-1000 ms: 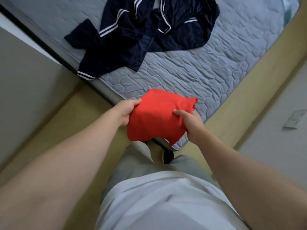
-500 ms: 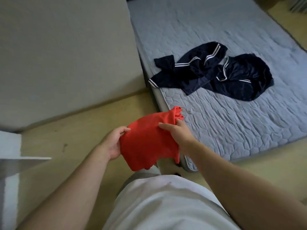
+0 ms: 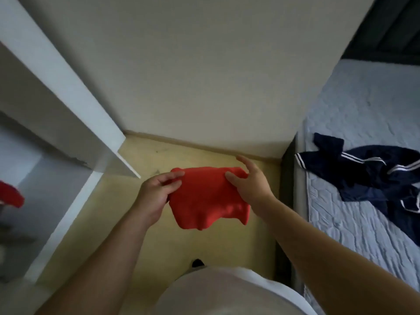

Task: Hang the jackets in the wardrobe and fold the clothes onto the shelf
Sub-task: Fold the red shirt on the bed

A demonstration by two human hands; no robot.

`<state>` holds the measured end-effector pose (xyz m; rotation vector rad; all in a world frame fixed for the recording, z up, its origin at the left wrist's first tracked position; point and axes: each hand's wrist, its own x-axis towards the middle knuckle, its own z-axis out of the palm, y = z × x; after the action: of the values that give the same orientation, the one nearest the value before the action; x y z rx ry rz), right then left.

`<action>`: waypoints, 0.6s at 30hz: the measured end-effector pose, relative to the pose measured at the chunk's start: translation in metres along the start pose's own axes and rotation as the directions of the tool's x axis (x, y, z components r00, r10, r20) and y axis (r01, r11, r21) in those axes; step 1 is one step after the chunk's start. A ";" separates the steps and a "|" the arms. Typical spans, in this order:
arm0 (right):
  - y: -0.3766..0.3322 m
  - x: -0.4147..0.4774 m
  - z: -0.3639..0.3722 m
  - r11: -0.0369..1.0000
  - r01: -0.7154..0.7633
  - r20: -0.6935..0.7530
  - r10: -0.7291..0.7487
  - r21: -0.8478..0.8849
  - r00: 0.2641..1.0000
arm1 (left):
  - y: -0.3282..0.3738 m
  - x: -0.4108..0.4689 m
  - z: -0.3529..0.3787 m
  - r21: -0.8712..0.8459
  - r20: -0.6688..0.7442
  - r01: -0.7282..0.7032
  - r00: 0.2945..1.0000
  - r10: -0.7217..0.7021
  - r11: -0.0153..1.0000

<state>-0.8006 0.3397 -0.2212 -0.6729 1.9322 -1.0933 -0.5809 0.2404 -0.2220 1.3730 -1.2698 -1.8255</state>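
I hold a folded red garment (image 3: 209, 198) in the air over the yellowish floor, in front of my body. My left hand (image 3: 156, 196) grips its left edge, thumb on top. My right hand (image 3: 247, 183) pinches the right corner, its thumb on the cloth and its fingers stretched out behind the far edge. A navy jacket with white stripes (image 3: 375, 178) lies crumpled on the grey mattress (image 3: 363, 105) at the right. The white wardrobe (image 3: 68, 92) stands open at the left.
Inside the wardrobe at the far left edge lies a blurred red item (image 3: 11, 196) on a shelf. A beige wall (image 3: 204, 64) rises ahead. A strip of floor (image 3: 204, 246) runs between wardrobe and bed.
The view has swung left from the bed to the wall and wardrobe. Both hands have carried the red garment off the mattress corner, and the navy jacket now lies at the right edge.
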 end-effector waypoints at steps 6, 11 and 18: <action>-0.078 0.036 0.110 0.984 0.175 0.247 -0.176 0.027 0.953 | 0.033 0.008 -0.116 0.288 -0.097 -0.108 0.985 0.141 0.951; -0.136 0.051 0.180 0.936 0.320 0.601 -0.173 -0.146 0.780 | 0.054 0.003 -0.187 0.529 -0.332 -0.067 0.901 0.279 0.846; -0.210 0.058 0.294 0.547 0.759 0.800 -0.245 -0.352 0.548 | 0.073 0.006 -0.264 0.567 -0.631 0.106 0.693 0.348 0.817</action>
<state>-0.5718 0.0623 -0.1505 -1.9307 1.3947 -0.2643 -0.3465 0.1070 -0.1710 1.9753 -1.4347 -0.6254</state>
